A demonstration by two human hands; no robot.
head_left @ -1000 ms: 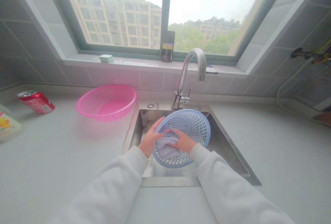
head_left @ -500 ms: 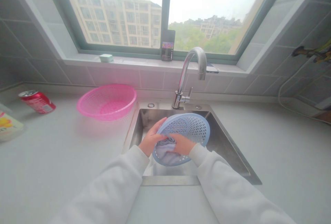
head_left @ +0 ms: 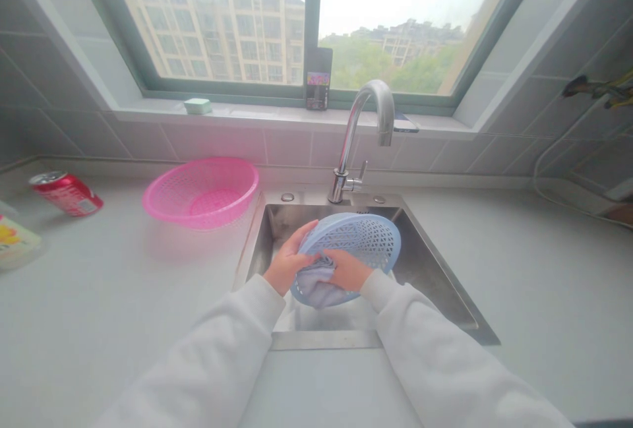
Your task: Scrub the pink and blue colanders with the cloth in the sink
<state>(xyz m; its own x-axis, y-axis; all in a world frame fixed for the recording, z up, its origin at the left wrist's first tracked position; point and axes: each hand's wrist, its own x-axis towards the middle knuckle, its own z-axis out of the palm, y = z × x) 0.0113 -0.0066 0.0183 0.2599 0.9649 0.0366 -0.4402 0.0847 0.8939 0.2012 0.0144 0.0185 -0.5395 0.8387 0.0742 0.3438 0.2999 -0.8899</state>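
Observation:
Over the sink (head_left: 445,296) a light blue plastic basket (head_left: 380,243) with a pierced wall is held tilted, its open side towards me. My left hand (head_left: 289,260) grips its left rim, thumb on the inside and fingers behind. My right hand (head_left: 349,271) reaches into the basket, closed on a bunched greyish cloth (head_left: 319,286) that lies against the lower left wall. Some of the right fingers are hidden by the cloth.
A chrome faucet (head_left: 353,131) rises behind the sink. To the left are a pink basket (head_left: 202,217), a red can (head_left: 66,194) and a partly visible bottle (head_left: 17,243). On the sill stand a green-white block (head_left: 198,106) and a dark box (head_left: 319,78).
My right hand and the cloth have shifted slightly against the basket wall. The basket's lower edge sits a little higher. Both grips stay the same, and the whole view has moved slightly.

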